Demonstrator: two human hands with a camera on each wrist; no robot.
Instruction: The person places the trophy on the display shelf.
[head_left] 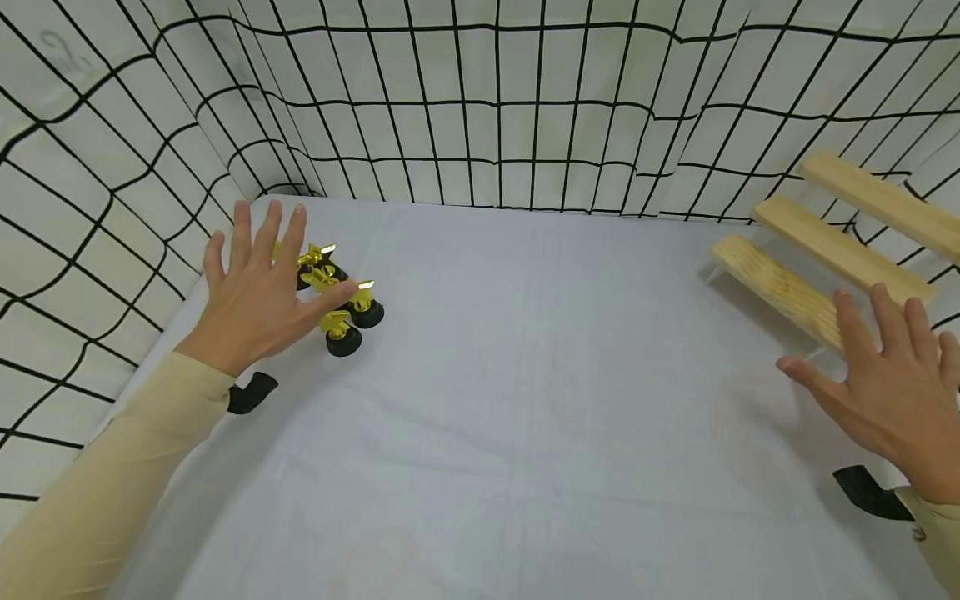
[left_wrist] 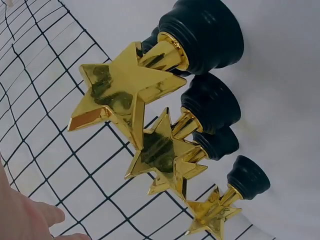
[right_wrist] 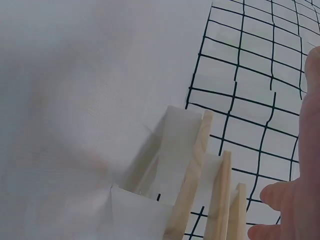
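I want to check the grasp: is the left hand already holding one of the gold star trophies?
No, the left hand hovers open with spread fingers above the star trophies, gripping none.

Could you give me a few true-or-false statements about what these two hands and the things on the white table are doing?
1. The left hand hovers over gold star trophies with black bases. True.
2. The right hand grips a trophy. False: it is open, beside the pale wooden stepped shelf.
3. Four trophies show in the left wrist view. True.
4. The trophies stand on the shelf. False: they stand on the white tabletop.
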